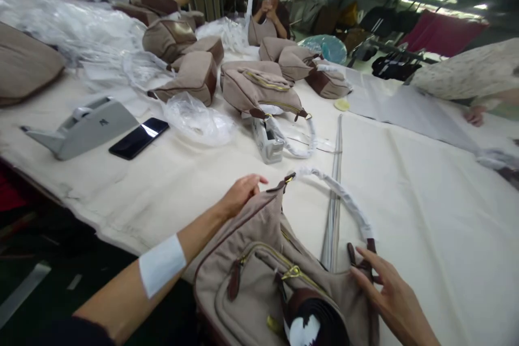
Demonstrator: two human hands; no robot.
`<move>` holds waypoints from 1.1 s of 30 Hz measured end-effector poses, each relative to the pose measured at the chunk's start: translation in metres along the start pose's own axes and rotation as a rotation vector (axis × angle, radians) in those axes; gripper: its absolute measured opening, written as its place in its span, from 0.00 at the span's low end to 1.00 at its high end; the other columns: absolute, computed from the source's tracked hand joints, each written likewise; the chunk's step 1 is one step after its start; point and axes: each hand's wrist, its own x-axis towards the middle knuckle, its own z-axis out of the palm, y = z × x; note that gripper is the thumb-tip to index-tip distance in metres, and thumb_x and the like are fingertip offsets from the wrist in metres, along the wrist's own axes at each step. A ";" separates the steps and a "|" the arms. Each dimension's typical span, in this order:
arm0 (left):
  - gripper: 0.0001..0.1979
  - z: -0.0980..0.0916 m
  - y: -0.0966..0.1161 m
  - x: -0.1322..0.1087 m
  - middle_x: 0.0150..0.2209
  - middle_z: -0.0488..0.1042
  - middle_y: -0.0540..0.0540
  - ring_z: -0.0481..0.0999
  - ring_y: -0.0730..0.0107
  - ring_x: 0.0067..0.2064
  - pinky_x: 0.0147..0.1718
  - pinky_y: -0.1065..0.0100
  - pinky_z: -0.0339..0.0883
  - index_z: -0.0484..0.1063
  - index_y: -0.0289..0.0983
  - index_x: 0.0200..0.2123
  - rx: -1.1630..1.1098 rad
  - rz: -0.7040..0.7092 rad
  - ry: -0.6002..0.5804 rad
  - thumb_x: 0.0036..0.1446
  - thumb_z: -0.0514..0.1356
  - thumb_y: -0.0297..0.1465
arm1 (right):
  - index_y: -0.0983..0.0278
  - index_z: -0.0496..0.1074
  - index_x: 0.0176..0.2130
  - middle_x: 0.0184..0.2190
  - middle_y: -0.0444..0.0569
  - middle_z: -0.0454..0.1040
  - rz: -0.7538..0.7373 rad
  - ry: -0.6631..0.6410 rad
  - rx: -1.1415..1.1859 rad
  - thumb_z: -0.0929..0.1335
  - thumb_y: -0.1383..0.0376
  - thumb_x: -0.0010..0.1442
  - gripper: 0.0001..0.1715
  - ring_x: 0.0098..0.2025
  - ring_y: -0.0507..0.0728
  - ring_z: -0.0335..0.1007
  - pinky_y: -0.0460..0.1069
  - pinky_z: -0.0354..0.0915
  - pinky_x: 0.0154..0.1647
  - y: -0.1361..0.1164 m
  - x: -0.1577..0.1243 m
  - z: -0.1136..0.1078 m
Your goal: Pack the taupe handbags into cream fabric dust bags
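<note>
A taupe handbag (259,281) with brown trim and gold zippers stands tilted at the table's near edge. Its handle (344,197), wrapped in white film, arcs over the table. My left hand (242,194) is at the bag's upper left corner, fingers stretched out, the palm partly hidden by the bag. At the handle's right end, my right hand (391,286) has thumb and forefinger around the brown tab and bag corner. A rolled dark strap (324,319) lies against the bag's front. A white patch (162,265) is on my left forearm.
Beyond the bag are a small grey tape dispenser (270,143), a larger dispenser (93,130), a phone (139,138) and clear plastic (198,121). More taupe bags (255,84) lie behind. A person (275,11) handles a bag at the back; another's hand (475,115) rests at right.
</note>
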 end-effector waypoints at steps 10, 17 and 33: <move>0.15 0.060 0.045 -0.047 0.39 0.74 0.43 0.72 0.65 0.41 0.44 0.65 0.64 0.69 0.35 0.46 1.183 0.485 -0.337 0.59 0.54 0.36 | 0.65 0.68 0.44 0.39 0.52 0.73 -0.353 0.130 -0.173 0.58 0.57 0.65 0.17 0.43 0.61 0.69 0.56 0.66 0.42 -0.031 -0.020 0.032; 0.14 0.082 0.001 -0.079 0.37 0.72 0.44 0.69 0.64 0.41 0.44 0.61 0.61 0.70 0.37 0.37 1.476 0.571 -0.470 0.61 0.52 0.39 | 0.64 0.70 0.43 0.36 0.50 0.74 -0.425 -0.018 0.011 0.61 0.62 0.64 0.12 0.38 0.59 0.70 0.55 0.66 0.38 -0.094 0.004 0.025; 0.08 0.056 0.022 -0.087 0.39 0.70 0.43 0.68 0.61 0.41 0.40 0.59 0.65 0.67 0.36 0.36 1.581 0.474 -0.388 0.60 0.51 0.32 | 0.64 0.63 0.57 0.61 0.62 0.57 -0.534 0.016 -0.241 0.65 0.72 0.54 0.30 0.62 0.70 0.50 0.64 0.57 0.54 -0.090 0.074 0.042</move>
